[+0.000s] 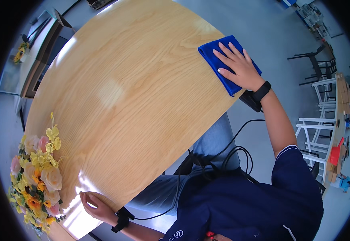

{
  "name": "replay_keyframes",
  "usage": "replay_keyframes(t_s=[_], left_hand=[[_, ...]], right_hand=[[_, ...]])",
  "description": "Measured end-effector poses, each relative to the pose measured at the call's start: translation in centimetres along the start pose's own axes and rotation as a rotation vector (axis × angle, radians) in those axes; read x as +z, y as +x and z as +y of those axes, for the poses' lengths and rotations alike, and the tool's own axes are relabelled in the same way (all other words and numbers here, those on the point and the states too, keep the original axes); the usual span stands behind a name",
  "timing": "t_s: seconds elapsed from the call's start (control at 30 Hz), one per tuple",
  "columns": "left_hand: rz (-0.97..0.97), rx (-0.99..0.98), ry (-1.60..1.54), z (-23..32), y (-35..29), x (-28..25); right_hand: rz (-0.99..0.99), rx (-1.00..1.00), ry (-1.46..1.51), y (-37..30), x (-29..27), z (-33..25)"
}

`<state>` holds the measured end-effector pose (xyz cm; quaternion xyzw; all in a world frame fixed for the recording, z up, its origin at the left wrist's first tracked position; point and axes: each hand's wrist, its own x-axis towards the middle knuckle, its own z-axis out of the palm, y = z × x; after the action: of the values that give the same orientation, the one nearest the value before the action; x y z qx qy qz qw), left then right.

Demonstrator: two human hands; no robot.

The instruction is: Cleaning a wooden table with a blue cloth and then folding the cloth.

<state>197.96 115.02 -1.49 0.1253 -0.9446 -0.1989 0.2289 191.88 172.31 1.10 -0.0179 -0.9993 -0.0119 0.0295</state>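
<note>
My right hand [241,72] lies flat on a folded blue cloth [227,86], its fingers spread and pressing it against the wooden tabletop [139,80]. That cloth sits at the right end of the table, partly out over the edge. Near the table's lower-left edge rests my left hand [98,208]. Its fingers are curled, with thumb and fingertips close together around a small gap, and nothing shows in them. Beside the left hand stands a bunch of yellow, white, pink and orange flowers [36,176].
Black cables [243,150] hang between my body and the table edge. Dark wristbands with black box-like devices [250,100] are on both wrists. At the far left is a cabinet [42,60]. White-framed tables [323,120] and dark chairs [315,64] stand at the right.
</note>
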Motion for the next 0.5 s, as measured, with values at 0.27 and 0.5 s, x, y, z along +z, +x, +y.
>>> replay_keyframes(t_s=[0.27,0.5], left_hand=[[0.011,-0.089,-0.028,1.0,-0.3,0.1],[0.023,-0.026,0.136,1.3,-0.4,-0.1]], right_hand=[[-0.044,-0.038,-0.002,-1.9,-0.5,-2.1],[-0.061,0.002,0.010,-2.2,-0.9,-4.0]])
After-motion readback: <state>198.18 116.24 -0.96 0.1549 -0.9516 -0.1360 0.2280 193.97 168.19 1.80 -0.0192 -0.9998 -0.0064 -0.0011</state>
